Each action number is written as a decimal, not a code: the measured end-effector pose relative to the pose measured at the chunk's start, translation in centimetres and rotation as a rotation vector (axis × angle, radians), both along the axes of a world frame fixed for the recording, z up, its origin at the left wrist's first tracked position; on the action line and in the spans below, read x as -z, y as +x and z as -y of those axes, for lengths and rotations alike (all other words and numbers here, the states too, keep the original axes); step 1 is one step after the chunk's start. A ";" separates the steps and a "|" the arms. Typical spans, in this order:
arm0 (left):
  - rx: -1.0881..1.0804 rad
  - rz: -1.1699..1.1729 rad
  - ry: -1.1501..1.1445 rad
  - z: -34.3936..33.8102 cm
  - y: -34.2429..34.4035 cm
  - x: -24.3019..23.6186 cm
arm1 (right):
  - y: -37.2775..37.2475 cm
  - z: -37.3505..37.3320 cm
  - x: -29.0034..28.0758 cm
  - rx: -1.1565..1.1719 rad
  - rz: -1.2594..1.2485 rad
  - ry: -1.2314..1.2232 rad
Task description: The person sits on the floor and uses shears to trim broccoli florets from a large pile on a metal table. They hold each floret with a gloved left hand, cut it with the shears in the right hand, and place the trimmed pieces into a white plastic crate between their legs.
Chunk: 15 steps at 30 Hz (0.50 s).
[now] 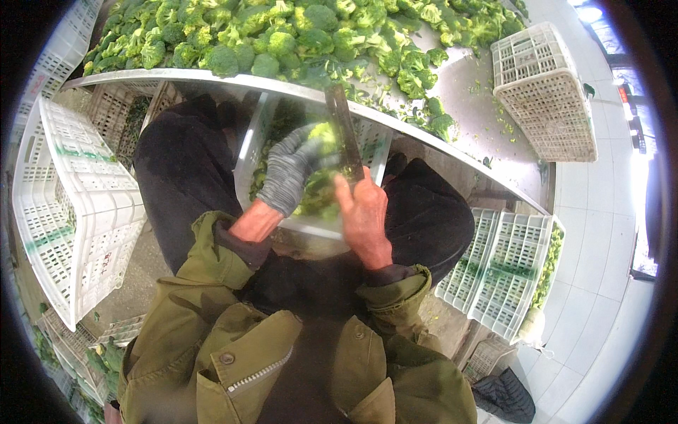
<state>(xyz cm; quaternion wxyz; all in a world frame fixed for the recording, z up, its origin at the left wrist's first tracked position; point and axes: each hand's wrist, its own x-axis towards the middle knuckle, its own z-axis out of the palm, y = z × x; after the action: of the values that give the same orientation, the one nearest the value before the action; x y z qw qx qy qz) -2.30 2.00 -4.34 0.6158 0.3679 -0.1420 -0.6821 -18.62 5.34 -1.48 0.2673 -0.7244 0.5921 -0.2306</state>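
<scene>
My left hand [286,173], in a grey knitted glove, is closed around a piece of broccoli [323,138], blurred by motion. Bare, my right hand [365,218] grips a knife [342,124]. Its long dark blade points away from me, right beside the broccoli. Below both hands, between my knees, is a white crate [247,145] with green broccoli pieces [321,194] inside. The knife's handle is mostly hidden in my fingers.
Ahead, a metal table [466,88] bears a large heap of broccoli [282,42] and loose scraps. A white crate [544,95] stands at its right end. Other white crates flank me at left [88,198] and right [501,272]; the right one contains green pieces.
</scene>
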 end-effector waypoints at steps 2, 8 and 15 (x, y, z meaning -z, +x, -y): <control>0.001 0.009 0.014 0.0 -0.1 0.1 | 0.2 0.0 0.2 -0.014 -0.032 -0.025; 0.007 0.069 0.007 -0.1 0.1 0.5 | 0.3 0.0 -0.2 -0.066 -0.077 0.026; 0.023 0.116 0.049 0.0 0.0 1.0 | 1.0 0.3 0.4 -0.057 0.050 -0.174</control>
<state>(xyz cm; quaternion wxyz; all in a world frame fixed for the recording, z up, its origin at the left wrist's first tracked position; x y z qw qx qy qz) -2.28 1.95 -5.38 0.5897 0.4199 -0.1650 -0.6699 -17.57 5.08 -1.88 0.2247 -0.7553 0.5422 -0.2915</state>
